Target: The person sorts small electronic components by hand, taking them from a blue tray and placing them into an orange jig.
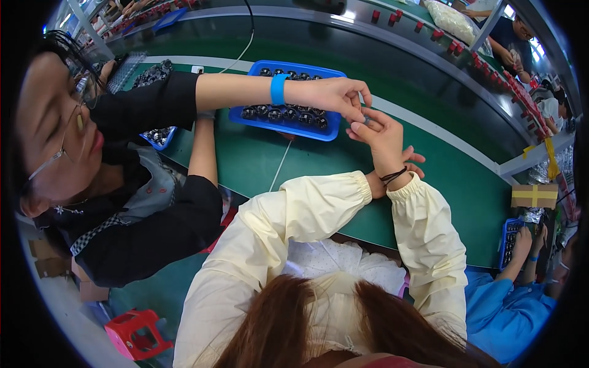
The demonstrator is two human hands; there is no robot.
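Note:
My right hand (383,140) is raised above the green belt (454,178), fingers up and loosely apart, with black hair bands around its wrist. A co-worker's hand (334,95) with a blue wristband (278,89) reaches across from the left and pinches at my right fingertips. Something small and pale sits at the contact point, too small to identify. My left hand (417,165) is mostly hidden behind my right wrist. Only its fingertips show, curled around that wrist. Both my arms wear cream sleeves.
A blue tray (288,124) of several dark round parts lies on the belt just beyond the hands, a white cable running past it. The co-worker in black sits close on my left. Another person in blue works at a second tray (507,242) on the right. A red stool (136,333) stands on the floor.

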